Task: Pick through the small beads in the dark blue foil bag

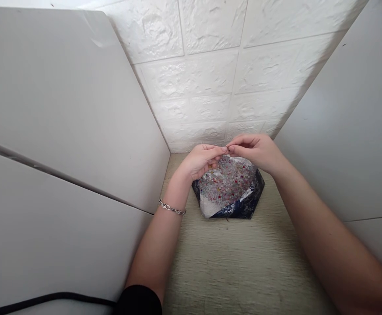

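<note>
My left hand [204, 159] and my right hand [258, 151] meet fingertip to fingertip above a heap of small beads [226, 181]. Both are closed in a pinch. A tiny dark reddish speck shows between the fingertips, too small to name. The beads are mostly clear and pale, with red and yellow ones among them. They lie in a dark blue and silver angular tray [243, 208], whose far side is partly hidden behind my hands. A silver chain bracelet [172, 207] circles my left wrist.
The tray stands on a greenish wood-grain tabletop [226, 262]. White embossed wall panels [207, 74] rise behind it. A grey-white board [62, 109] encloses the left side, another board [351, 122] the right. A black cable [59, 296] runs at lower left.
</note>
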Motion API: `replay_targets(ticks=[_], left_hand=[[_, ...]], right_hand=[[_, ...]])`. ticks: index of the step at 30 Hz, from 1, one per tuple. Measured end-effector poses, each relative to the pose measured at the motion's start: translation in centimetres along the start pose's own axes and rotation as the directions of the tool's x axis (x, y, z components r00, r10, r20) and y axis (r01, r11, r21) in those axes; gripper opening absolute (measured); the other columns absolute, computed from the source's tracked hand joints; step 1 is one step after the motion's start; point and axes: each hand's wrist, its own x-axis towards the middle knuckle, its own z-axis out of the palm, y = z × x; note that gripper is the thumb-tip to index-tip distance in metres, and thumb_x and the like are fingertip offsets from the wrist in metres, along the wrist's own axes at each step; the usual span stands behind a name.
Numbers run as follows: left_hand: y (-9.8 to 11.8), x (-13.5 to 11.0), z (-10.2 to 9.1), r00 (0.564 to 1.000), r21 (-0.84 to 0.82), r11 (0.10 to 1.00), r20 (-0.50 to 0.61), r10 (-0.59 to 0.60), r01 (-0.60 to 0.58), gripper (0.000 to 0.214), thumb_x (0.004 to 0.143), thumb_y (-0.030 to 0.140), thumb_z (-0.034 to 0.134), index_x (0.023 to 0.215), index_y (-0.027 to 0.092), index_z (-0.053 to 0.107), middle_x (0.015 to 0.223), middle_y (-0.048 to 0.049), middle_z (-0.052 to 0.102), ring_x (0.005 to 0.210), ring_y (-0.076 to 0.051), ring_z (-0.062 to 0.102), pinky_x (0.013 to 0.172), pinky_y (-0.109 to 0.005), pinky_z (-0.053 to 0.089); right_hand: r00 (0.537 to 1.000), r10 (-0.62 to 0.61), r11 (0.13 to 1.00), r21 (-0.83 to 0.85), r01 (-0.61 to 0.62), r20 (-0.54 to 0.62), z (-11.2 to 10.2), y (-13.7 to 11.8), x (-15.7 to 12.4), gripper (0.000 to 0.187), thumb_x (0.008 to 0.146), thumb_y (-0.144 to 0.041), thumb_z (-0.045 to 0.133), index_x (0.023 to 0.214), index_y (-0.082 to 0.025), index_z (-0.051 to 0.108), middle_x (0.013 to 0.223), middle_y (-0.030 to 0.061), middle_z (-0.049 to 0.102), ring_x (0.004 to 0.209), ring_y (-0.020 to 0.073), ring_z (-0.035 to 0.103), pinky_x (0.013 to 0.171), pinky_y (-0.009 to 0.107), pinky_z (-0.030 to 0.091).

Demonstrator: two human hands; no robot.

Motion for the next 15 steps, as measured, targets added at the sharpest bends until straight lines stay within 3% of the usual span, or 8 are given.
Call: replay_targets(ticks=[15], left_hand=[[-0.04, 0.09, 0.03, 1.000, 0.001, 1.000, -0.015, -0.015, 0.015, 0.017, 0.068, 0.023, 0.066, 0.065, 0.009, 0.059, 0.049, 0.0051, 0.040, 0.043, -0.001, 0.033, 0.044, -0.020, 0.024]], right_hand=[[1.000, 0.001, 0.997, -0.077, 0.000, 0.008, 0.00, -0.07, 0.01, 0.013, 0.069, -0.032, 0.061, 0.074, -0.022, 0.067, 0.073, 0.0018, 0.065, 0.067, 0.0154, 0.058, 0.062, 0.030, 0.050]])
